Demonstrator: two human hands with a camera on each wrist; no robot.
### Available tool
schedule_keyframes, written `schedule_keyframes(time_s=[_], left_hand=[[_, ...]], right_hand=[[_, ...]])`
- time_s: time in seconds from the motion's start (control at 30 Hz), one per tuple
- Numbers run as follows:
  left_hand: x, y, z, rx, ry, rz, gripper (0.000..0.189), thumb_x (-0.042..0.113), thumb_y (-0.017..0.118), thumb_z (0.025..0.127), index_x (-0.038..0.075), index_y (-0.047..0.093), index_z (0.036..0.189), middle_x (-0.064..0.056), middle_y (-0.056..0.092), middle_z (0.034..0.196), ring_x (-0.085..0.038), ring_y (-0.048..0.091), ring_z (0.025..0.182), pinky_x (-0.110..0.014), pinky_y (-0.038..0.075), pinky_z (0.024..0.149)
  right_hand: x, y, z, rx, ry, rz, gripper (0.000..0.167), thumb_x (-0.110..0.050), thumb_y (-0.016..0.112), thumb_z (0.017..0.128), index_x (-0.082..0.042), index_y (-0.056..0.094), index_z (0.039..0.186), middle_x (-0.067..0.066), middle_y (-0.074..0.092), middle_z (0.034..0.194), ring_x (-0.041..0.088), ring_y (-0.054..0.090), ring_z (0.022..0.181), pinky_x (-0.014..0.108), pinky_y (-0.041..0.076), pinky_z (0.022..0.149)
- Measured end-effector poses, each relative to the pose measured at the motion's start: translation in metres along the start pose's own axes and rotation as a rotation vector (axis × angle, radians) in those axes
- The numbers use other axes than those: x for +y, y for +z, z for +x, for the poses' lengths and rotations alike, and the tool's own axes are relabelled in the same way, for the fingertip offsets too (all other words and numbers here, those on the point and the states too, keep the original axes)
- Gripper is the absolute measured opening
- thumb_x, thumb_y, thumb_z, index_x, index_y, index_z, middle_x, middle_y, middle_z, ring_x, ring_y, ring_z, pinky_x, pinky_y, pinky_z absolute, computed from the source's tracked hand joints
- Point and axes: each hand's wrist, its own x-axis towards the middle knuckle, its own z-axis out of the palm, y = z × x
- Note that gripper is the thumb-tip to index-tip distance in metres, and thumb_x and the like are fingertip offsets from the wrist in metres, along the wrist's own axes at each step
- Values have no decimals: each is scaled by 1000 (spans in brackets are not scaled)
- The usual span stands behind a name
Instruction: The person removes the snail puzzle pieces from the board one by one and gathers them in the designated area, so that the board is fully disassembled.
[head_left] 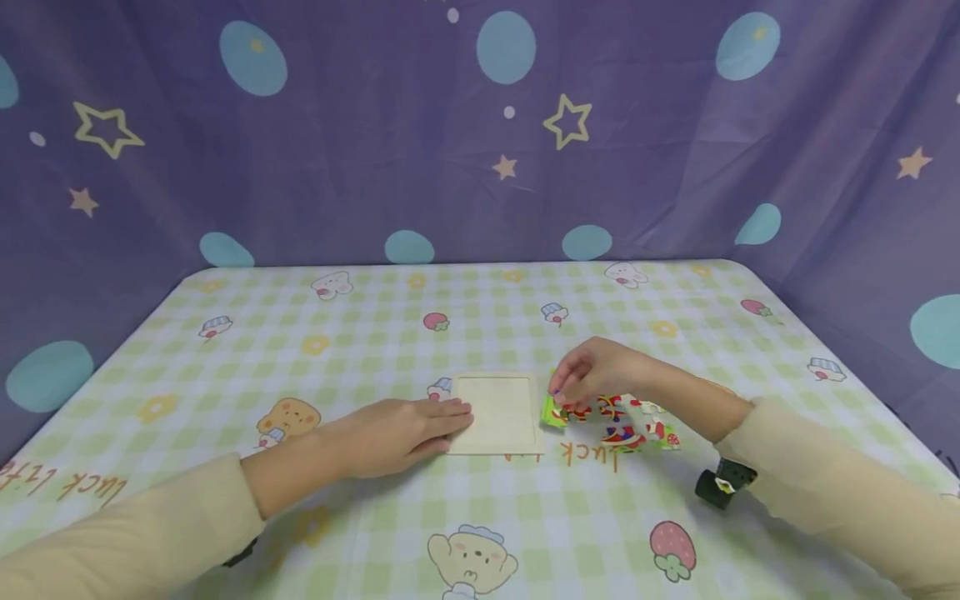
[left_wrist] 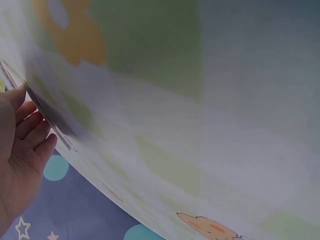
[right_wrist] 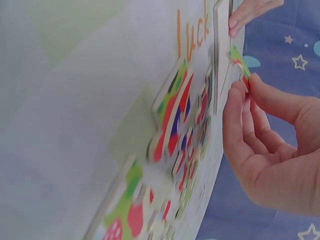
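A square, pale wooden puzzle tray [head_left: 501,415] with a raised border lies flat on the tablecloth in front of the person. My left hand [head_left: 411,432] rests on its left edge, fingers fairly straight and the fingertips over the border. Just right of the tray, my right hand [head_left: 600,372] pinches a green and red puzzle piece [right_wrist: 240,64] between thumb and fingers. That piece is tilted, close to the tray's right side. Several loose puzzle pieces [head_left: 622,438] in red, blue, green and white lie right of the tray, partly hidden under the right forearm.
A light green checked tablecloth [head_left: 360,525] with printed cartoons covers the table. Behind it hangs a purple curtain [head_left: 420,142] with stars and blue ovals. A dark wrist device [head_left: 724,483] sits below the right sleeve.
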Motion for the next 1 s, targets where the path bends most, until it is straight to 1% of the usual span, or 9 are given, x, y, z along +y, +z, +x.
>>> schedule_keyframes(time_s=[0.17, 0.33, 0.43, 0.57, 0.73, 0.87, 1.0], left_hand=[[1, 1, 0, 15, -3, 4, 40, 23, 51, 100, 7, 53, 137, -10, 54, 142, -24, 53, 131, -40, 50, 102], [3, 3, 0, 19, -11, 20, 41, 24, 51, 100, 7, 54, 137, -10, 54, 142, -24, 54, 131, -40, 49, 103], [5, 2, 0, 14, -26, 28, 42, 25, 51, 100, 7, 53, 137, -10, 53, 143, -24, 53, 131, -40, 48, 104], [7, 1, -1, 24, -32, 34, 42, 25, 52, 99, 6, 54, 137, -10, 54, 142, -25, 53, 131, -39, 49, 103], [7, 1, 0, 32, -30, 44, 42, 25, 53, 99, 6, 55, 136, -10, 55, 141, -24, 54, 131, -39, 50, 103], [7, 2, 0, 30, -35, 44, 42, 25, 53, 99, 6, 54, 136, -10, 55, 141, -24, 54, 131, -39, 50, 103], [7, 3, -1, 30, -41, 36, 42, 26, 53, 99, 7, 54, 136, -10, 54, 142, -24, 53, 131, -39, 49, 103]], right_hand=[[7, -5, -7, -41, 5, -31, 18, -7, 73, 82, 3, 71, 96, 0, 73, 76, 9, 65, 67, 30, 60, 70], [10, -4, -14, -47, 20, -48, 16, -5, 75, 80, 4, 72, 93, 2, 74, 74, 9, 65, 62, 28, 59, 67], [10, -2, -18, -30, 6, -74, 14, -4, 75, 80, 3, 73, 91, 6, 75, 76, 9, 67, 63, 29, 61, 68], [9, 2, -21, 6, -16, -125, 10, -3, 75, 79, 1, 74, 88, 9, 75, 78, 10, 69, 65, 29, 61, 67], [8, 7, -24, 66, -53, -210, 5, -5, 77, 78, -3, 74, 82, 6, 75, 75, 10, 68, 62, 27, 60, 62], [8, 9, -27, 111, -99, -285, 5, -7, 79, 76, -7, 74, 77, 3, 74, 72, 9, 66, 59, 25, 56, 58], [8, 11, -28, 124, -135, -325, 6, -7, 79, 76, -9, 74, 75, 1, 74, 71, 7, 64, 58, 23, 53, 57]])
